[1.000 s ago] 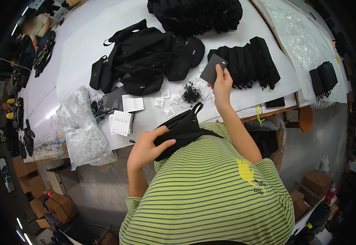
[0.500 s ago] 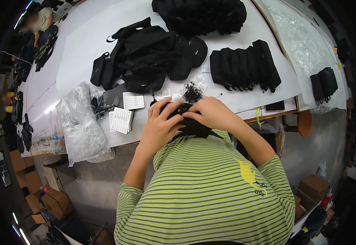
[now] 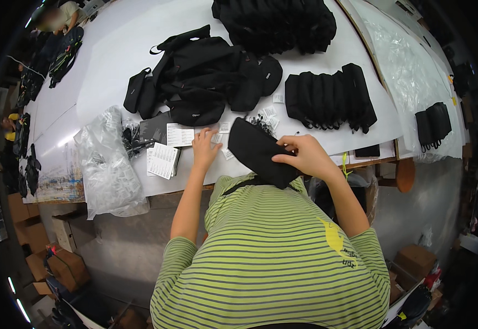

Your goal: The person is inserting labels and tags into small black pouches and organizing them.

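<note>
My right hand [image 3: 303, 157] pinches the edge of a flat black fabric pouch [image 3: 252, 147], which hangs tilted at the table's near edge with its strap against my shirt. My left hand [image 3: 205, 147] is at the table, fingers apart, beside the printed white card [image 3: 180, 135] and small white tags [image 3: 224, 128]; I see nothing held in it. Behind the pouch, a tangle of thin black cords [image 3: 262, 125] is partly hidden. A stack of white printed cards [image 3: 163, 160] lies left of my left hand.
Loose black pouches [image 3: 200, 71] are piled on the white-covered table [image 3: 104, 71]. A row of black pouches [image 3: 326, 98] stands right of them, with a larger pile [image 3: 277, 27] at the back. A clear plastic bag [image 3: 110, 170] hangs over the near edge. Another person [image 3: 70, 13] works far left.
My left hand has let go of the black pouch and moved left and down to the table by the cards. The right hand has shifted right, still holding the pouch, which now shows a plain face.
</note>
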A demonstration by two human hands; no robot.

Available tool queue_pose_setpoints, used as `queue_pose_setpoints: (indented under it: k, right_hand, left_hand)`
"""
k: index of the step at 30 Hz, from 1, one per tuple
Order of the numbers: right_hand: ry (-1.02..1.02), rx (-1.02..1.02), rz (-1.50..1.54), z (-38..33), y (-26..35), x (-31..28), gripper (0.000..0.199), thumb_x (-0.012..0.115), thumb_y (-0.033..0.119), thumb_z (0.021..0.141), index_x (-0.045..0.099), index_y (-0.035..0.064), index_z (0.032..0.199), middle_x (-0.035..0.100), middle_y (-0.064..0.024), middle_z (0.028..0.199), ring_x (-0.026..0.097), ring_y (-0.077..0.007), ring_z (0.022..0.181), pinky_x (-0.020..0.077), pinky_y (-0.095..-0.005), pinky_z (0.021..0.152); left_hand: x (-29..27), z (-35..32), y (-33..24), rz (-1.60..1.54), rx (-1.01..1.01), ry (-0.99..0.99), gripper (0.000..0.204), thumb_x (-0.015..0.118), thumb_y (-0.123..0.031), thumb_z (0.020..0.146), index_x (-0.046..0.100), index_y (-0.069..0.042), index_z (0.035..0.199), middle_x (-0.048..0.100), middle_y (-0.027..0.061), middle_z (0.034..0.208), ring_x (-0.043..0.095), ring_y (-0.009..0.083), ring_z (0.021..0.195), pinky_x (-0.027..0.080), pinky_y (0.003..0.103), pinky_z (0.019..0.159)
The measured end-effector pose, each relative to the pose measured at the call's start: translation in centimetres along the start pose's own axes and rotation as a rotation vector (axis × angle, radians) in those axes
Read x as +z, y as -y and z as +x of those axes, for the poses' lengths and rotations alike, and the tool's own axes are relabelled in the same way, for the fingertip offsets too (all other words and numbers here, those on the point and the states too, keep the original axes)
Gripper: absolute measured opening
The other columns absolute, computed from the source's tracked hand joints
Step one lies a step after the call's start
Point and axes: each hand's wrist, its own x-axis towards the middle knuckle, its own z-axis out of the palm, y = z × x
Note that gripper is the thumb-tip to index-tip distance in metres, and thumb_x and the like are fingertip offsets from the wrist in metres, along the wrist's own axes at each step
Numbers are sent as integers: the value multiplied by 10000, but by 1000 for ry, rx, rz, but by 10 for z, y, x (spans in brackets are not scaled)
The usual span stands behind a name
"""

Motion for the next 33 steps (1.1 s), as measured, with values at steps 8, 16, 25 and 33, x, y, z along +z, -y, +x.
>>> queue_pose_setpoints:
  k: [8,16,25,33]
  right_hand:
    - [-96,-122,-84,-4,-7,7,341,743,255,719,658,3,933,642,-153,717,611,-233,607,471,-293,592]
    - [-275,-390,-289,-7,25,9,164,669,189,750,663,51,837,657,-78,765,617,-271,639,482,-338,573]
    - [-289,-407,-199,-11,29,9,156,675,166,752,664,50,856,658,-90,783,620,-271,654,484,-329,582]
    - [-298,-337,-91,-21,17,18,157,674,158,762,665,51,876,653,-96,797,616,-268,655,481,-317,588]
  left_hand:
    - [-42,22,-36,-530,-414,-234,147,664,-115,793,640,-43,918,638,80,825,605,251,844,400,356,862]
    - [-157,37,-174,18,362,-189,170,595,-162,826,643,-24,911,583,103,1118,488,239,1082,362,349,920]
    - [-249,19,-292,-2219,1119,476,668,530,-477,867,473,96,1205,415,268,1268,413,350,1180,385,459,919]
    - [-282,17,-317,-2485,823,747,372,659,-259,838,601,92,947,584,163,877,593,249,676,486,313,565]
